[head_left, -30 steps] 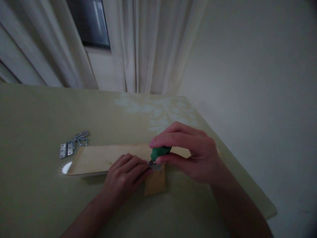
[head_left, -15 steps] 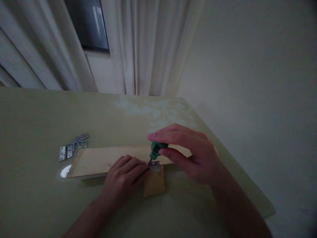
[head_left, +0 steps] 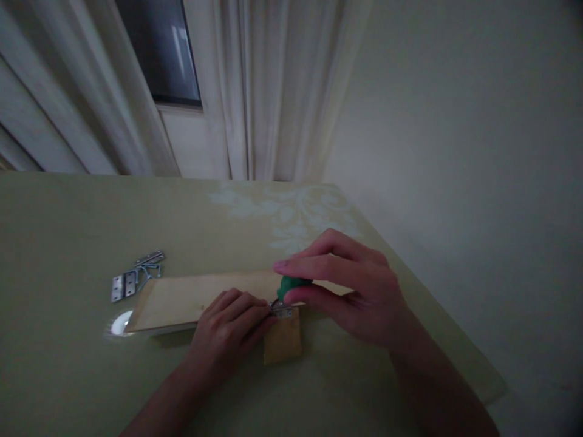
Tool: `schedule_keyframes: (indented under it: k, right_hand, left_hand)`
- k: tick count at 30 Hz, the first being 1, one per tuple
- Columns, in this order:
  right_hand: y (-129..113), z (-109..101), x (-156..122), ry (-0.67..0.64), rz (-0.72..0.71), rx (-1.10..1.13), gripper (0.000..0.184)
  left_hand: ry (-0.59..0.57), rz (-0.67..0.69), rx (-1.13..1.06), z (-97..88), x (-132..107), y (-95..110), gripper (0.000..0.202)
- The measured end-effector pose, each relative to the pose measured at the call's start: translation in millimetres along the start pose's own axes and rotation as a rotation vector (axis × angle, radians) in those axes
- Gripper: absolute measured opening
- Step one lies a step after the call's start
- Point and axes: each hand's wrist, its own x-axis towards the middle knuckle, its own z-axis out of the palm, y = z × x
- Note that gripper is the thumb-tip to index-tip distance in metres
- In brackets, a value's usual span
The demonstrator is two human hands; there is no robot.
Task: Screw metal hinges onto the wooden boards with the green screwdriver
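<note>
My right hand (head_left: 359, 297) is closed round the green handle of a small screwdriver (head_left: 291, 284), whose tip points down at a small metal hinge (head_left: 283, 312). The hinge sits where a long pale wooden board (head_left: 191, 297) meets a small wooden block (head_left: 283, 340). My left hand (head_left: 228, 331) rests on the board's near edge, its fingertips pinched against the hinge. The screwdriver's shaft is mostly hidden by my fingers.
The pieces lie on a yellow-green table (head_left: 68, 364) with a pale floral pattern. Loose hinges and screws (head_left: 134, 276) lie to the left of the board, and a small shiny disc (head_left: 121, 323) lies near its left end. Curtains and a dark window stand behind; the table's right edge is close.
My right hand has turned on the screwdriver handle, fingers shifting round it, and has sunk a little. My left hand has stayed on the hinge. The view has tilted slightly.
</note>
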Motion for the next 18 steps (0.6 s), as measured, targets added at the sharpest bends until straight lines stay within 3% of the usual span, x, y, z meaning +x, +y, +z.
schedule_keyframes:
  k: [3, 8, 14, 18]
  right_hand:
    - [3, 4, 0, 0.069, 0.006, -0.115, 0.026]
    - [-1, -3, 2, -0.126, 0.063, 0.009, 0.035]
    - [4, 3, 3, 0.002, 0.047, -0.064, 0.024]
    - [4, -7, 3, 0.125, 0.071, -0.119, 0.017]
  left_hand:
    - [-0.023, -0.021, -0.005, 0.8, -1, -1, 0.007]
    - [-0.044, -0.017, 0.002, 0.9, -1, -2, 0.007]
    - [-0.076, 0.001, 0.087, 0.9, 1, -4, 0.009]
    - [-0.065, 0.001, 0.125, 0.5, 2, -8, 0.013]
